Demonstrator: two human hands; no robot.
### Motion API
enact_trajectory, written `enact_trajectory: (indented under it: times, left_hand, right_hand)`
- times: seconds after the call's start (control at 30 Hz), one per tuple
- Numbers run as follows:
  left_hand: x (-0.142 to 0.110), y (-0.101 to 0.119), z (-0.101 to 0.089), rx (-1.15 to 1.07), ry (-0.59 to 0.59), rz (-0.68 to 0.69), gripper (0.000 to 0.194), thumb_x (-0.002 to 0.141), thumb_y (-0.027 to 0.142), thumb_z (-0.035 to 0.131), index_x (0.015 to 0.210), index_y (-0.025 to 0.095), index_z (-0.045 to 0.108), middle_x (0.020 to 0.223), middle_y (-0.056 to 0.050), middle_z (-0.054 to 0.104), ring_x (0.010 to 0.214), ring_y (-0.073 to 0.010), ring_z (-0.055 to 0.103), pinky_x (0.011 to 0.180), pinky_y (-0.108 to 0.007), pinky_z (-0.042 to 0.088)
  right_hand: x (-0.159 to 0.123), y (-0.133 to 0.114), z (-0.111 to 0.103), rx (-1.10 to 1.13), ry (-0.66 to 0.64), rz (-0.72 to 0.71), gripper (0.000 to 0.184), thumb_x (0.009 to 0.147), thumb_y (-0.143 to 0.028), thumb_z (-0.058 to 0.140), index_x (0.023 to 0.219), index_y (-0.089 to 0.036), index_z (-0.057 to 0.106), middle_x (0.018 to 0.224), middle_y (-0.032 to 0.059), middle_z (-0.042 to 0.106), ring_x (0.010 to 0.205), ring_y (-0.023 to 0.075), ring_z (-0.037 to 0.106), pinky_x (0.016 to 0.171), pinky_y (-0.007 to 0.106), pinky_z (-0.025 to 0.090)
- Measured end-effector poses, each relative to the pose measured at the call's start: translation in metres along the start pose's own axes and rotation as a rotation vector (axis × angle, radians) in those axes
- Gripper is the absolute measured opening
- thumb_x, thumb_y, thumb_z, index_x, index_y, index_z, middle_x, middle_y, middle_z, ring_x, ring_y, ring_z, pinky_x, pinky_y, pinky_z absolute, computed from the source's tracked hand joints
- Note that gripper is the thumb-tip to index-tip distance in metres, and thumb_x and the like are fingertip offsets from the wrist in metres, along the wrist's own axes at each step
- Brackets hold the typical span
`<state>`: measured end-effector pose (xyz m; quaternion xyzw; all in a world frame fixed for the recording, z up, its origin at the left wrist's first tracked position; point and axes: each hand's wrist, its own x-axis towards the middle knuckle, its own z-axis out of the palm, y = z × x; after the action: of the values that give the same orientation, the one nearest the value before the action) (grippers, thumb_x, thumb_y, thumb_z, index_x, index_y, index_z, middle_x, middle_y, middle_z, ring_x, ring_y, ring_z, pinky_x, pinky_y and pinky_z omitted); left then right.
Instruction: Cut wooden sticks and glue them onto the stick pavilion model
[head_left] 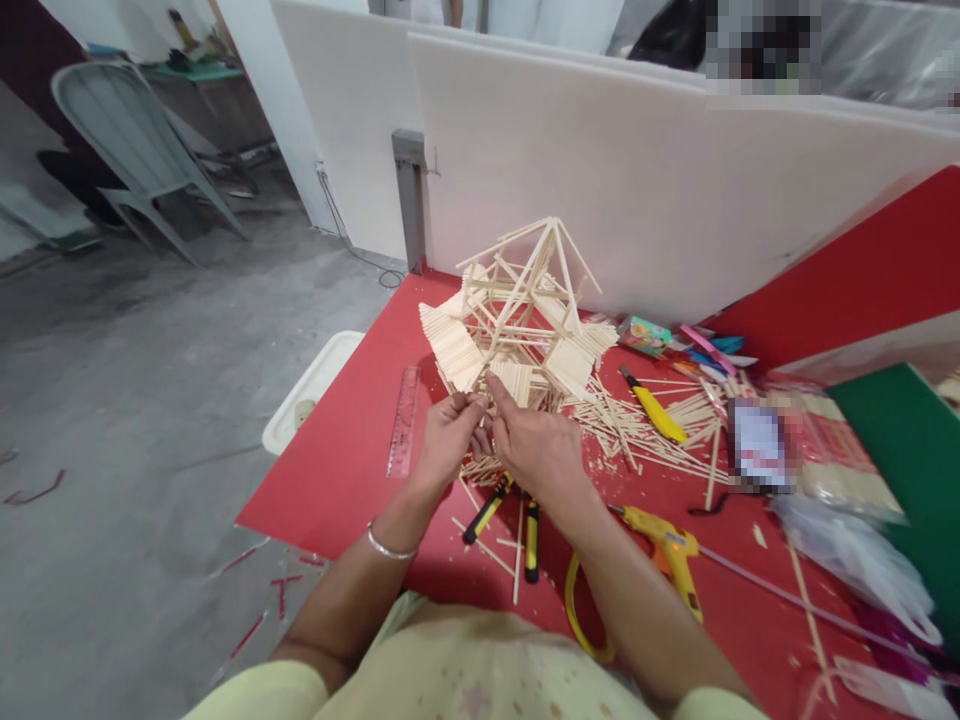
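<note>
Two hands close at the near side of the stick model

The model (pixel 532 293), a peaked frame of thin sticks with flat slatted panels, stood toward the back of the red table (pixel 337 490), just in front of the white board (pixel 600 180). Both hands were at its near side, almost meeting. The left hand (pixel 454 430) had its thumb and forefinger drawn close together; the right hand (pixel 541 450) stretched its forefinger toward the model, the other fingers curled under. From where I stood the fingertips were small and crowded, so I could not fairly tell whether either hand pinched a stick.

The left side gave the most room: a clear ruler (pixel 403 422) lay beside the left hand, and red surface ran from there to the slanting table edge. Past that edge sat a white tray (pixel 274 435), lower down, with grey floor (pixel 187 400) beyond.

The right side was tight. Loose sticks (pixel 622 430) spread out from the model, a yellow knife (pixel 652 405) among them, and a glue gun (pixel 664 545) lay just beside the right forearm. Two black-and-yellow handles (pixel 532 540) poked out below the hands, toward the body.
</note>
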<state>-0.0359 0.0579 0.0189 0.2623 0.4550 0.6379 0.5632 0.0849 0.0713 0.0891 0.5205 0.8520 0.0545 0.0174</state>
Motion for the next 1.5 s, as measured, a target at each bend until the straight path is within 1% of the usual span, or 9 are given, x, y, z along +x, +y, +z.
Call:
enact_trajectory:
  times: [0.2,0.5,0.87,1.0,1.2,1.37,1.5]
  left_hand:
    - [-0.0014,0.0003,-0.0004,0.000,0.004,0.020,0.029,0.074,0.038,0.078,0.084,0.015,0.062,0.047,0.005,0.057,0.033,-0.0089,0.051,0.033,-0.018,0.040]
    - [-0.0014,-0.0011,-0.0013,-0.032,0.000,0.017,0.026,0.073,0.033,0.077,0.085,0.014,0.063,0.051,0.005,0.059,0.035,-0.0083,0.051,0.033,-0.018,0.040]
    - [-0.0029,0.0005,-0.0009,-0.006,-0.008,0.014,0.026,0.075,0.036,0.076,0.082,0.015,0.063,0.048,0.004,0.058,0.034,-0.0089,0.051,0.034,-0.018,0.039]
    - [-0.0030,-0.0002,-0.0011,0.010,0.007,0.009,0.026,0.075,0.037,0.076,0.083,0.015,0.063,0.047,0.005,0.057,0.034,-0.0088,0.050,0.034,-0.018,0.038]
    - [-0.0034,-0.0001,-0.0010,0.016,0.000,0.011,0.025,0.076,0.036,0.075,0.083,0.015,0.063,0.046,0.005,0.056,0.034,-0.0087,0.050,0.035,-0.018,0.039]
    - [-0.0034,0.0006,-0.0002,-0.005,0.001,0.008,0.027,0.074,0.036,0.076,0.082,0.015,0.062,0.047,0.005,0.057,0.034,-0.0087,0.050,0.034,-0.018,0.039]
    - [-0.0037,0.0010,0.0002,-0.014,-0.004,0.013,0.027,0.074,0.036,0.076,0.082,0.015,0.062,0.046,0.005,0.057,0.034,-0.0088,0.050,0.035,-0.018,0.039]
  right_hand:
    - [-0.0006,0.0001,-0.0026,-0.011,-0.010,0.000,0.060,0.103,-0.044,0.032,0.159,-0.032,0.015,0.080,0.0062,0.074,0.071,0.0217,0.071,0.067,0.029,0.048]
    - [-0.0010,-0.0008,-0.0035,-0.007,0.014,-0.001,0.060,0.102,-0.042,0.034,0.159,-0.033,0.018,0.078,0.0055,0.074,0.070,0.0226,0.071,0.065,0.029,0.047]
    - [-0.0013,-0.0015,-0.0026,-0.003,-0.011,0.006,0.060,0.103,-0.042,0.031,0.160,-0.031,0.015,0.081,0.0067,0.074,0.073,0.0227,0.071,0.069,0.030,0.048]
    - [-0.0015,-0.0020,-0.0035,-0.004,-0.030,0.008,0.061,0.103,-0.041,0.031,0.160,-0.032,0.013,0.082,0.0073,0.074,0.073,0.0224,0.070,0.069,0.030,0.048]
    - [-0.0014,-0.0020,-0.0038,-0.001,-0.035,0.012,0.061,0.103,-0.042,0.030,0.160,-0.032,0.012,0.083,0.0074,0.074,0.074,0.0226,0.070,0.070,0.031,0.048]
    - [-0.0018,-0.0021,-0.0037,-0.014,-0.022,0.013,0.060,0.103,-0.042,0.031,0.159,-0.033,0.015,0.081,0.0068,0.074,0.073,0.0233,0.071,0.068,0.031,0.048]
    - [-0.0018,-0.0022,-0.0031,-0.008,-0.019,0.018,0.060,0.103,-0.043,0.032,0.159,-0.032,0.015,0.081,0.0069,0.074,0.073,0.0226,0.071,0.069,0.030,0.048]
